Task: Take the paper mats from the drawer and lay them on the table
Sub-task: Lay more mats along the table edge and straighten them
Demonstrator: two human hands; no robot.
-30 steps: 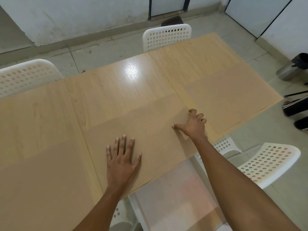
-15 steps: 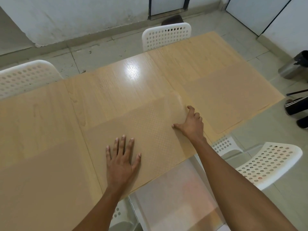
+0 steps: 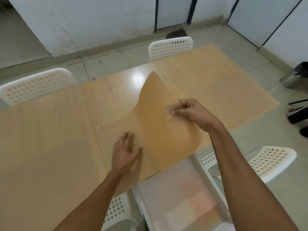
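Two hands (image 3: 126,152) (image 3: 191,112) — one lifted mat (image 3: 160,130)

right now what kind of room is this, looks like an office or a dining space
Probably a plain meeting or dining room: one long wooden table with white perforated chairs round it, a tiled floor, and a steel bin by the wall.

A matt tan paper mat (image 3: 160,130) is seen curled above a pale wood-grain table (image 3: 116,90), whose glossy sheen is caught at 12 o'clock. White perforated plastic chairs (image 3: 170,47) are set around it. A brushed metal bin (image 3: 293,77) is seen at 3 o'clock on a dull, scuffed tiled floor (image 3: 233,47)
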